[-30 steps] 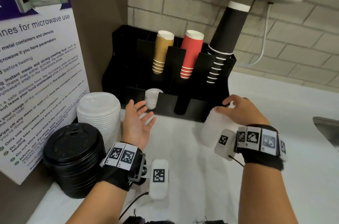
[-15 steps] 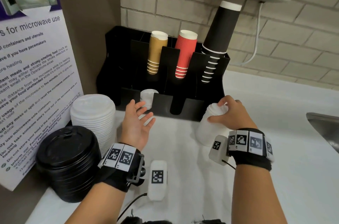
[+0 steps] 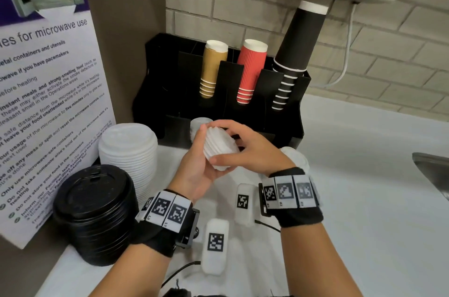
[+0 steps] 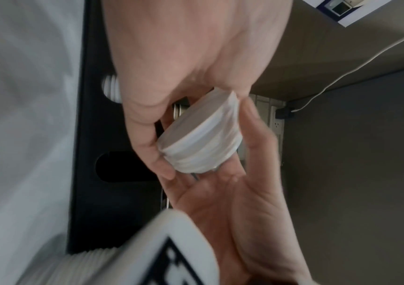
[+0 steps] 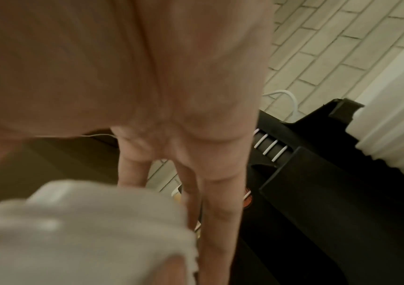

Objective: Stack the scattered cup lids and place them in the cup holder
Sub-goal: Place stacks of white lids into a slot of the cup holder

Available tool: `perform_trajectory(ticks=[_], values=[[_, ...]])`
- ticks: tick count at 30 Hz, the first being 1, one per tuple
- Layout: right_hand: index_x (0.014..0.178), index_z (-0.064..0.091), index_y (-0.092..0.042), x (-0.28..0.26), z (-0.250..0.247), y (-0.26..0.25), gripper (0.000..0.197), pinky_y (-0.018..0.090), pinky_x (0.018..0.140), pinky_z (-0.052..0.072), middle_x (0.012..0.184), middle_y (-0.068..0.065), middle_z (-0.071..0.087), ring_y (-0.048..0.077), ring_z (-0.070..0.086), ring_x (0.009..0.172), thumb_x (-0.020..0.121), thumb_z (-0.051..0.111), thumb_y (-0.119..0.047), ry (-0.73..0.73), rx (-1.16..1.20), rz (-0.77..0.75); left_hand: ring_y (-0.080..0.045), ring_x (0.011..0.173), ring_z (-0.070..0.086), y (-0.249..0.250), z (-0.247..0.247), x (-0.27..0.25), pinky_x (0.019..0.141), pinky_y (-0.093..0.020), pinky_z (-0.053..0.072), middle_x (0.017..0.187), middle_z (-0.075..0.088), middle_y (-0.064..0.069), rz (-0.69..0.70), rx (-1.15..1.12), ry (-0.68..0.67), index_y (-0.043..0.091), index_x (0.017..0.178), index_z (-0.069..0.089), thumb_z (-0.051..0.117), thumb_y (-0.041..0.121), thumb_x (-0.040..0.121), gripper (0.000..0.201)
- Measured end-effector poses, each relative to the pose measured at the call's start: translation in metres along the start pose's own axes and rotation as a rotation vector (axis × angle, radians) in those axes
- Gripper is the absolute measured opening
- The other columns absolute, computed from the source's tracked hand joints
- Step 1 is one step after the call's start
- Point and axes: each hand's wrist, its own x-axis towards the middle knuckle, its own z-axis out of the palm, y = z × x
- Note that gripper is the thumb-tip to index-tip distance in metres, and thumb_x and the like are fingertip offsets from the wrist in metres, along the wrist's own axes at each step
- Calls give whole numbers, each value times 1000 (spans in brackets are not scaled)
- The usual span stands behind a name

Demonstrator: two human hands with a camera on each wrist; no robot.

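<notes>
A short stack of small white lids [image 3: 220, 148] lies on its side in the air in front of the black cup holder [image 3: 218, 92]. My left hand [image 3: 194, 170] cups the stack from below, thumb against one end. My right hand [image 3: 245, 150] grips it from above with curled fingers. The left wrist view shows the same stack [image 4: 203, 135] between my right hand [image 4: 171, 57] and my left palm [image 4: 220, 202]. It shows blurred in the right wrist view [image 5: 86, 231]. More small white lids [image 3: 198, 124] sit in the holder's front slot. Another small white lid stack [image 3: 295, 155] stands on the counter behind my right wrist.
A tall stack of large white lids [image 3: 128, 150] and a stack of black lids [image 3: 94, 211] stand at the left by a microwave notice [image 3: 48, 102]. Tan, red and black cups [image 3: 250, 70] fill the holder's back slots. A sink edge [image 3: 432, 170] is at the right.
My right hand lifted some lids off the stack at the right and carried them left. My left hand, open before, now cups them in front of the holder.
</notes>
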Motion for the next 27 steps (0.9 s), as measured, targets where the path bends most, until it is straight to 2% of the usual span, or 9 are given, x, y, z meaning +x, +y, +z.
perform_trajectory(ticks=[5,7,10,13,16,18,22,24,27], values=[[123,54,-42,3,-3,3,63,16,78,51,118,-11,57,1,57,104,70,84,-26,-27,11,-25,-26,113,65,3,-6,1,82,-43,57,125,66,-11,-7,90,2,19,134,55,42,66,79,73],[122,55,-41,3,-2,3,63,14,76,51,117,-10,58,2,58,103,68,85,-25,-14,21,-32,-28,115,64,3,-4,1,87,-48,56,128,64,-13,4,67,28,19,135,53,42,66,79,74],[120,57,-40,4,0,3,62,20,80,53,115,-11,59,4,59,104,67,86,-23,-6,42,-36,-27,114,64,2,-4,3,91,-52,54,126,64,-13,28,57,72,20,134,54,35,64,89,65],[123,58,-37,6,2,3,63,33,95,52,123,-9,57,9,55,115,68,85,-24,-4,6,-58,-26,114,64,2,-6,4,92,-51,54,126,64,-12,31,72,90,21,133,55,32,62,94,62],[118,55,-50,7,6,0,63,40,96,50,123,-7,55,10,52,115,66,85,-30,-1,-93,-79,-26,111,66,2,-7,5,89,-50,55,125,65,-13,17,73,108,19,134,54,31,62,95,63],[116,52,-56,8,7,-2,67,40,95,50,121,-7,56,10,53,112,63,86,-33,5,-153,-87,-23,104,70,0,-8,6,79,-44,59,119,69,-12,8,51,116,19,132,56,32,63,95,62],[123,56,-39,12,10,-4,70,37,97,48,120,-6,58,11,52,113,61,87,-30,19,-215,-86,-19,95,72,-1,-9,6,68,-38,59,106,74,-7,8,32,100,19,124,61,31,63,95,61],[124,57,-34,12,12,-5,69,35,96,49,119,-5,58,11,54,111,62,86,-25,35,-210,-82,-20,97,72,-1,-10,7,72,-39,60,107,74,-7,18,28,82,22,116,67,29,63,95,60],[124,57,-31,13,5,-10,69,27,89,52,116,-5,59,10,57,106,63,86,-22,43,-204,-83,-22,104,69,3,-9,4,86,-46,57,111,73,-6,68,3,58,33,104,74,28,67,91,58]])
